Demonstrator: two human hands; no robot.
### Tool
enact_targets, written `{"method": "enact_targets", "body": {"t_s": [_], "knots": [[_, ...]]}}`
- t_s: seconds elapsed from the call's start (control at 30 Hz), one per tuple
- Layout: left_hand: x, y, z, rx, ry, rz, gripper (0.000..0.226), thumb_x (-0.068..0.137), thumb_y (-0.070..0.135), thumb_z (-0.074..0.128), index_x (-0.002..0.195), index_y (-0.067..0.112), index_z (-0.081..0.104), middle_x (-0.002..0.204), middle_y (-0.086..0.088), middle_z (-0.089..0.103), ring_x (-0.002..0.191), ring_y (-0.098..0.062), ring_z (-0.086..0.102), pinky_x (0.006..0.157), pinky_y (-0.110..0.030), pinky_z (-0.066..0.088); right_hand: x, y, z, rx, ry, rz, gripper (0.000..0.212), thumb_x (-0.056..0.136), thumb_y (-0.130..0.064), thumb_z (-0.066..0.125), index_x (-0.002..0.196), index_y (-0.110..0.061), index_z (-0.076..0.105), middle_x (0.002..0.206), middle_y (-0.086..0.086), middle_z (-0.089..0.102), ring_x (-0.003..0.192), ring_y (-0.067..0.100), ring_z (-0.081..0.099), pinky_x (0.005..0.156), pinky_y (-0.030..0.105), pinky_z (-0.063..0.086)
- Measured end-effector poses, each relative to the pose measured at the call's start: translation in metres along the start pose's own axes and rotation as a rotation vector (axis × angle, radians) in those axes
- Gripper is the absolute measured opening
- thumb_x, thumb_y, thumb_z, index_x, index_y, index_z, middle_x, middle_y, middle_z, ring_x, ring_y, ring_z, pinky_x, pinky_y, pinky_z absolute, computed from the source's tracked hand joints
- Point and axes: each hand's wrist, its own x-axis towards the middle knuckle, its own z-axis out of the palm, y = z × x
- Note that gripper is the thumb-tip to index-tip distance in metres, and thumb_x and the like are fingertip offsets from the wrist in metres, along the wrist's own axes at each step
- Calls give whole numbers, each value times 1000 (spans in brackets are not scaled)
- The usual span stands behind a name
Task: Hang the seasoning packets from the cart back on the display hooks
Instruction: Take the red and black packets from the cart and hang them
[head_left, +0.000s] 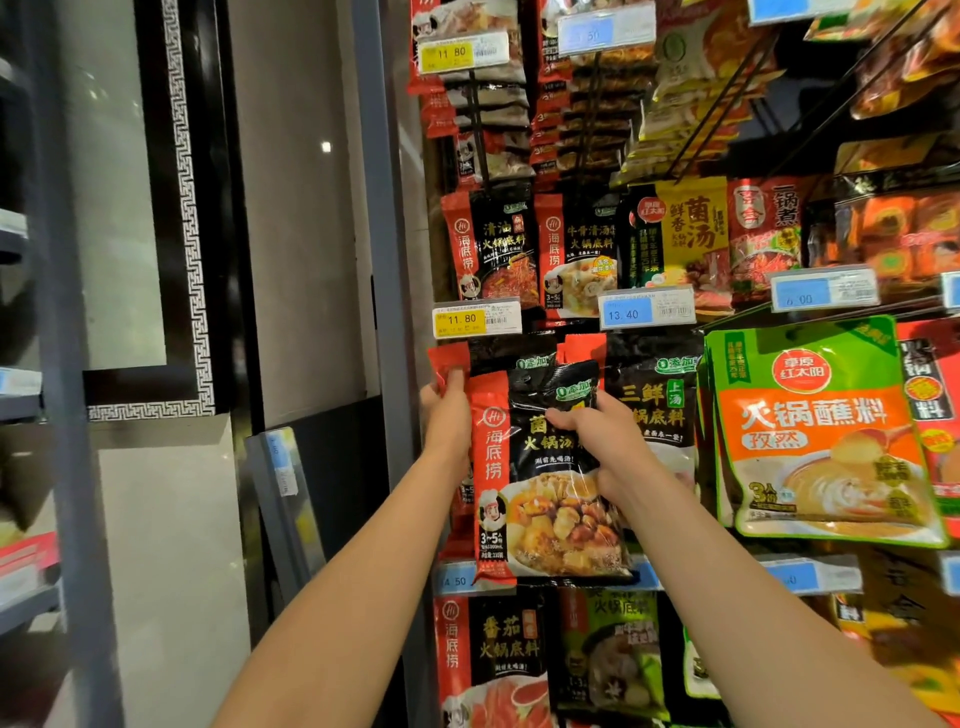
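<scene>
A red-and-black seasoning packet with a mushroom soup picture is held up against the display rack, below the yellow 11.80 price tag. My right hand grips its right edge, fingers curled over the front. At the packet's upper left, my left hand holds the red top corner, with the thumb pressed on it. More packets of the same kind hang behind it. The hook itself is hidden by the packets. The cart is out of view.
Rows of hanging packets fill the rack above, below and to the right, including a green-and-orange pouch and a black packet. A blue 13.40 tag sticks out. A grey upright post stands left of the rack.
</scene>
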Motion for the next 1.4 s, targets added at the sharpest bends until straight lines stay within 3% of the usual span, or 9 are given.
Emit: {"method": "enact_targets", "body": {"t_s": [0.1, 0.23, 0.43, 0.63, 0.87, 0.97, 1.1, 1.23, 1.4], "knots": [[-3, -28, -9, -8, -61, -6, 39, 102, 53, 54, 119, 18, 57, 93, -5, 74, 75, -20, 73, 70, -37, 58, 5, 5, -1, 3, 1, -34, 98, 67, -25, 88, 153, -25, 41, 156, 5, 48, 135, 33, 52, 111, 63, 40], [-5, -43, -16, -61, -82, 8, 25, 102, 42, 62, 104, 18, 60, 75, -2, 66, 59, -19, 62, 61, -35, 52, -10, -7, 6, -43, 6, -64, 87, 93, -13, 74, 162, -15, 22, 165, 4, 32, 148, 30, 34, 118, 50, 29], [4, -34, -5, -120, -20, -98, 29, 97, 36, 71, 110, 15, 58, 80, -8, 70, 54, -16, 65, 48, -26, 50, 9, 1, 7, -78, 46, -85, 90, 90, -20, 78, 162, -14, 25, 163, 5, 35, 147, 32, 38, 119, 54, 33], [26, -43, 1, 38, 48, -72, 39, 95, 46, 70, 117, 14, 66, 100, -13, 78, 81, -29, 76, 70, -40, 63, 30, 21, 5, -92, 102, -116, 83, 79, -28, 81, 152, -15, 43, 149, 4, 54, 134, 31, 53, 111, 56, 44], [12, -48, -7, 41, 34, -7, 37, 101, 48, 56, 132, 27, 53, 113, -9, 74, 94, -28, 75, 88, -52, 61, 17, 20, -4, -46, 91, -66, 90, 92, -16, 76, 162, -11, 20, 164, 9, 34, 147, 34, 37, 119, 54, 33], [-17, -41, -10, 87, 22, 168, 49, 101, 46, 56, 146, 40, 39, 139, 2, 57, 113, -20, 68, 96, -48, 58, 4, 17, -12, -9, 56, -80, 91, 92, -20, 77, 163, -16, 20, 166, 6, 29, 149, 33, 33, 118, 55, 30], [-48, -35, -11, 214, 53, 504, 53, 107, 31, 54, 156, 32, 33, 156, 10, 37, 138, -8, 44, 110, -33, 40, -14, 10, -22, -57, 44, -100, 92, 93, -24, 76, 163, -15, 17, 168, 6, 26, 151, 32, 31, 118, 52, 30], [-54, -21, -7, -39, -162, 193, 43, 107, 40, 50, 148, 26, 47, 120, 0, 67, 87, -12, 73, 68, -27, 57, -30, 2, -25, -57, 50, -113, 92, 93, -23, 75, 163, -13, 15, 168, 7, 23, 151, 32, 29, 119, 53, 28], [-59, -6, -4, -74, -194, 94, 24, 108, 31, 52, 121, 15, 63, 87, -3, 71, 66, -14, 68, 61, -31, 56, -45, -1, -21, 0, 18, -104, 90, 96, -16, 72, 163, -12, 13, 168, 7, 24, 151, 31, 30, 119, 50, 30]]}}
